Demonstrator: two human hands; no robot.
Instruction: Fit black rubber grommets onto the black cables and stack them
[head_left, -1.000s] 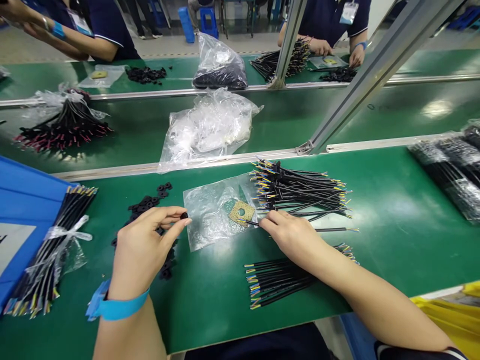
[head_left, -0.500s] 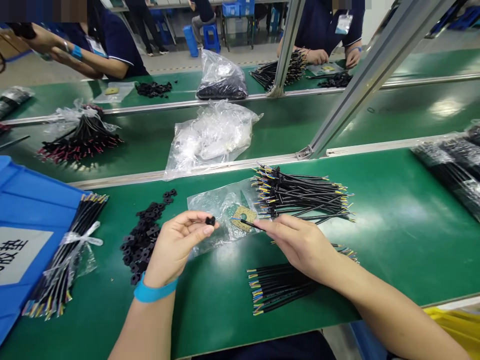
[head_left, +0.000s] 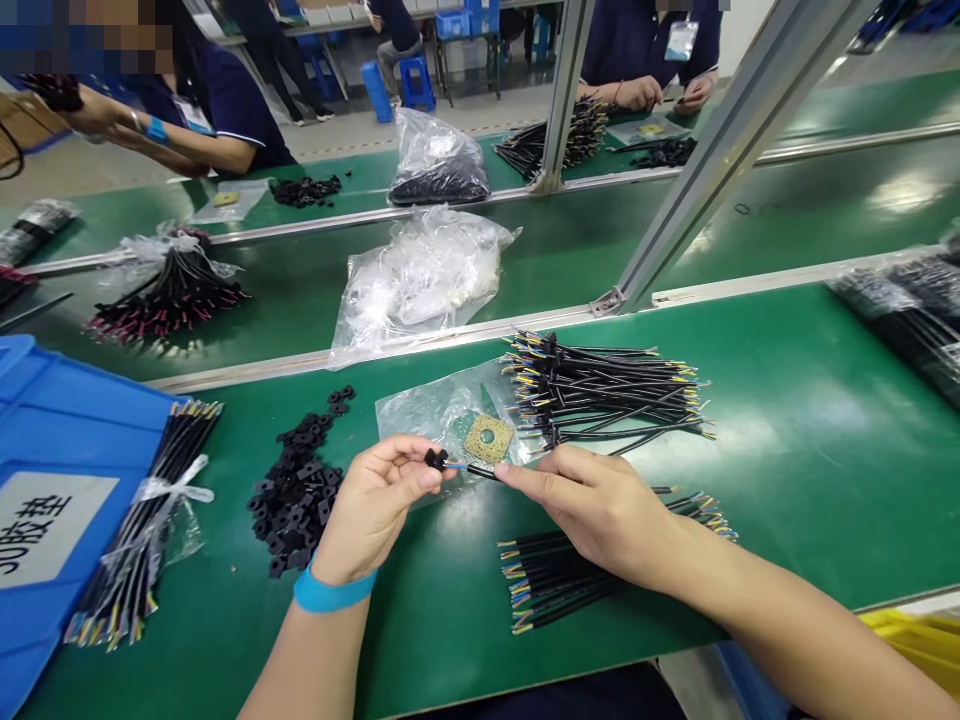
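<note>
My left hand (head_left: 375, 505) pinches a small black rubber piece (head_left: 435, 459) between thumb and fingers. My right hand (head_left: 592, 505) grips a black cable (head_left: 480, 470) near its end; the coloured wire tips point into the black piece. Both hands hover above a clear plastic bag (head_left: 442, 420) with a tan square pad (head_left: 487, 437) on it. A pile of the same black pieces (head_left: 300, 490) lies left of my left hand. A fanned pile of black cables (head_left: 607, 390) lies behind my right hand, and a smaller pile (head_left: 555, 575) lies under my right forearm.
A blue bin (head_left: 52, 500) stands at the left with a tied cable bundle (head_left: 142, 530) beside it. Crumpled clear bags (head_left: 420, 275) lie on the middle belt. A slanted metal post (head_left: 690, 170) rises at right. Bagged cables (head_left: 907, 310) sit far right. Other people work across the line.
My hands have come together: the cable tip in my right hand now meets the black piece in my left. The view has shifted slightly.
</note>
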